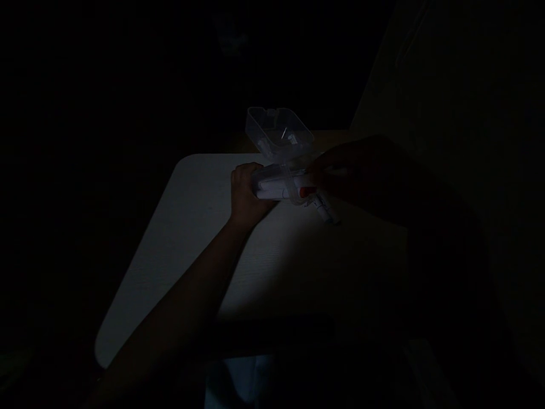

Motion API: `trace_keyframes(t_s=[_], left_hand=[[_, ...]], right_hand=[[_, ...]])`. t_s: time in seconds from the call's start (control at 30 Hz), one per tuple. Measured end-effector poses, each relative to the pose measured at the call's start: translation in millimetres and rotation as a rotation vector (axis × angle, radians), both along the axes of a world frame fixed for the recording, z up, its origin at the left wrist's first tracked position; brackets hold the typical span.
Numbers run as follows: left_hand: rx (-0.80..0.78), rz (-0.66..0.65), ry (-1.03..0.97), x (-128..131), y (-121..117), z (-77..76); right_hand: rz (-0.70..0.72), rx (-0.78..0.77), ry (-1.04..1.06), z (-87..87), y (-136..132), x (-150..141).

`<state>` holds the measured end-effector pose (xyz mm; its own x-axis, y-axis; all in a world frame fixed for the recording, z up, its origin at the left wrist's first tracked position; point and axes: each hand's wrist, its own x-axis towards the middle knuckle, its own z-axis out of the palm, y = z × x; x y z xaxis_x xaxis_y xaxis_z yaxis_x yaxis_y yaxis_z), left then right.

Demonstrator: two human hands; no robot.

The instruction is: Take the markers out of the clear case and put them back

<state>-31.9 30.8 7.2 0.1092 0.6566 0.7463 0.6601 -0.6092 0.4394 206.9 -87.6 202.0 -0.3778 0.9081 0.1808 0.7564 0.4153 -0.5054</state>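
In the head view, my left hand (pixel 244 196) is wrapped round the closed end of a clear plastic case (pixel 292 184), which lies on its side with its mouth to the right. White markers (pixel 272 186) lie inside, and one red cap (pixel 306 192) shows at the mouth. The hinged clear lid (pixel 279 133) stands open on the far side. My right hand (pixel 340 170), deep in shadow, has its fingers drawn together at the case's mouth; what they pinch is too dark to make out. Below it, more markers (pixel 326 208) rest on the table.
The pale table (pixel 183 227) has rounded corners on its left side. A strong shadow covers its right part. Beyond the table it is almost black, with a faint pale shape (pixel 232 40) at the top. Some blue cloth (pixel 240 380) shows at the bottom edge.
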Motion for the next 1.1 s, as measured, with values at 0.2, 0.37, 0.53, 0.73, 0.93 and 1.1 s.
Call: trace_keyframes(t_s=[0.2, 0.37, 0.53, 0.73, 0.93, 1.1], left_hand=[[0.023, -0.01, 0.008, 1.0, -0.2, 0.5], [0.012, 0.002, -0.012, 1.7, 1.0, -1.6], [0.062, -0.024, -0.016, 1.2, 0.8, -2.5], [0.089, 0.003, 0.014, 1.1, 2.0, -4.1], [0.089, 0.015, 0.02, 2.0, 1.7, -2.6], [0.053, 0.002, 0.02, 1.7, -1.7, 2.1]], right_hand=[[0.033, -0.016, -0.032, -7.1, 4.0, -7.7], [-0.043, 0.002, -0.082, -4.8, 4.7, -12.5], [-0.065, 0.059, -0.082, -5.0, 4.4, -14.3], [0.037, 0.049, -0.19, -12.5, 6.9, -17.4], [0.078, 0.114, -0.2, -20.1, 11.0, -14.1], [0.063, 0.075, -0.211, -22.9, 10.2, -15.5]])
